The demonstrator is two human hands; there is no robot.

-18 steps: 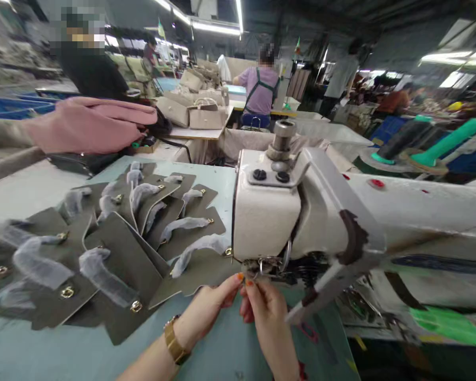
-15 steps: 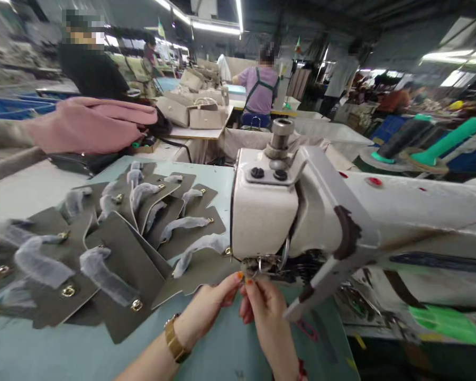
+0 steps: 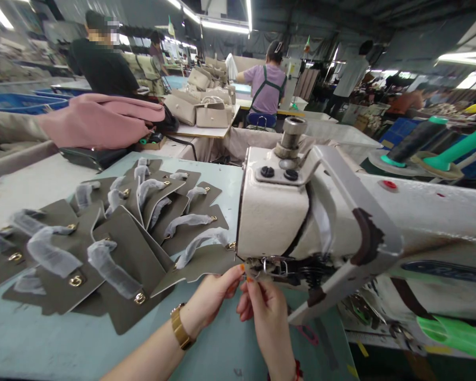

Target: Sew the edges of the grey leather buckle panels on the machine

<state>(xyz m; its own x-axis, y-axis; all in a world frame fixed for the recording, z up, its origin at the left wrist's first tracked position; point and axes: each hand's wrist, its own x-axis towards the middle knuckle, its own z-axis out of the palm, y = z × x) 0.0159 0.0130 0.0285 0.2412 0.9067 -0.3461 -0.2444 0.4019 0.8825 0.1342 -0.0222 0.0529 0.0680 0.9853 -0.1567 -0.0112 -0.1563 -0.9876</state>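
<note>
Both of my hands are raised under the head of a white sewing machine (image 3: 273, 211), close to its needle area. My left hand (image 3: 212, 299), with a gold watch (image 3: 181, 328) at the wrist, has thumb and finger pinched together. Beside it my right hand (image 3: 267, 312) is pinched too, its fingertips just short of the left ones. Whatever lies between the fingers is too small to make out. To the left, several grey-brown panels (image 3: 127, 248) lie overlapping, each with a handle (image 3: 113, 270) wrapped in white film and gold-coloured rings (image 3: 140, 298).
A slanted grey metal bar (image 3: 341, 275) stands right of my hands. Thread cones (image 3: 418, 140) are behind the machine. Pink cloth (image 3: 103, 119) lies at the back left. Beyond are beige bags (image 3: 212, 114) and several co-workers, one in a purple shirt (image 3: 264, 84).
The view has turned slightly left, so the machine and panels sit farther right. My hands stay by the needle area, with the fingertips slightly higher against the machine. The panels lie as before.
</note>
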